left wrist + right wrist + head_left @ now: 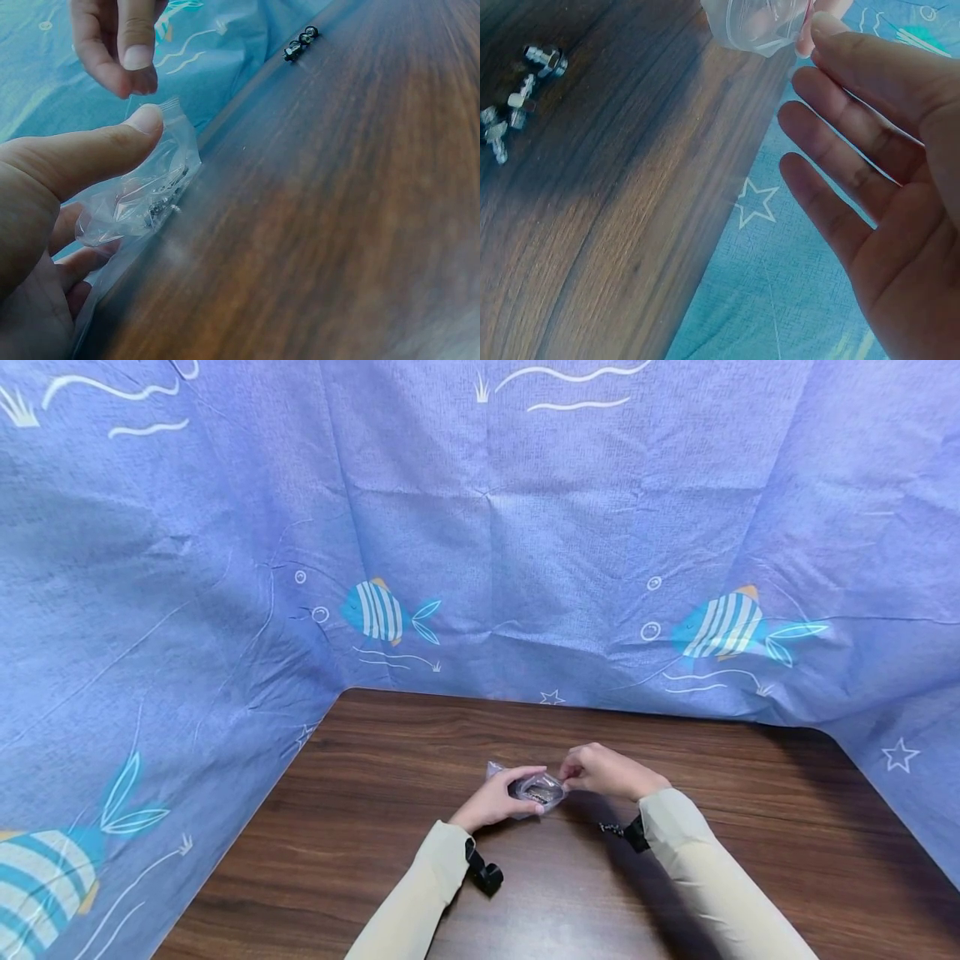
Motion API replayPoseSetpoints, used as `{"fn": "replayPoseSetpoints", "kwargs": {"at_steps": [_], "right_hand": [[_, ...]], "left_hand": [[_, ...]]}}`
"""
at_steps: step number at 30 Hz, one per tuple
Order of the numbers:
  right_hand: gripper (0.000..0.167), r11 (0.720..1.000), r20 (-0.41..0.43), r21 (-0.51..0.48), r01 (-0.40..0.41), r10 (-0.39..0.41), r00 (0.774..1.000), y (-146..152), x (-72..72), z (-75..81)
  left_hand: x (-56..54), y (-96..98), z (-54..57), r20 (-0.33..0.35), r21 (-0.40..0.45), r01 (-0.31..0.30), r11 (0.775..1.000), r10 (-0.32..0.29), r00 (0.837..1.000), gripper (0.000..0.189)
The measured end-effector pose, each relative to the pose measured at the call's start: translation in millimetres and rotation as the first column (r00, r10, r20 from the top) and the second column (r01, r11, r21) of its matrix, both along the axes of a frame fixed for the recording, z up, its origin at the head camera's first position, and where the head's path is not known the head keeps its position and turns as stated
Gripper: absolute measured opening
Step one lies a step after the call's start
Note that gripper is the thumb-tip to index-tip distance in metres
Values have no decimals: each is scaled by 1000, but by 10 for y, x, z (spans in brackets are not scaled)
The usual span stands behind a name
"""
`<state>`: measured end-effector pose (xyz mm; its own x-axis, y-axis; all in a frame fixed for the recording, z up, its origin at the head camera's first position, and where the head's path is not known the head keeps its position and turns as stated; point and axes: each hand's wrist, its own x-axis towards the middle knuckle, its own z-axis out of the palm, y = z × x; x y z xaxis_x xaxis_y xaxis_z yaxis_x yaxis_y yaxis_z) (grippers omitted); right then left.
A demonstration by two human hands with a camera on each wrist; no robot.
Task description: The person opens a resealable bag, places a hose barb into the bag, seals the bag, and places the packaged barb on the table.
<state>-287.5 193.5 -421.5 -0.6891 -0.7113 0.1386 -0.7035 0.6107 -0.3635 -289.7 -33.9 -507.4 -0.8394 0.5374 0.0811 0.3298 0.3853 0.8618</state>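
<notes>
A clear plastic zip bag (551, 790) stands over the table with small dark and metallic pieces inside, seen through the film in the left wrist view (161, 206). My left hand (498, 797) holds the bag from its left side, thumb in front and fingers behind. At the bag's right edge, my right hand (607, 770) pinches the film between thumb and index finger; its other fingers (832, 199) extend loosely in the right wrist view. Several small metal fittings with barbed ends (521, 101) lie in a short row on the table, near the right wrist.
The dark wood-grain table (360, 793) extends around both hands. Blue fabric with fish and star prints (487, 543) hangs behind it and along the sides. Black straps with small devices (486, 875) sit at both wrists.
</notes>
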Motion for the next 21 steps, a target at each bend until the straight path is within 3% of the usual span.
{"fn": "replayPoseSetpoints", "kwargs": {"at_steps": [12, 21], "right_hand": [[8, 997, 133, 52, 66, -72, 989, 210, 36, 11], [13, 994, 178, 64, 86, -96, 979, 395, 110, -31]], "left_hand": [[-5, -7, -1, -14, -3, 1, 1000, -1, 1000, 62], [-1, -2, -16, 0, 0, -2, 1000, 2, 1000, 63]]}}
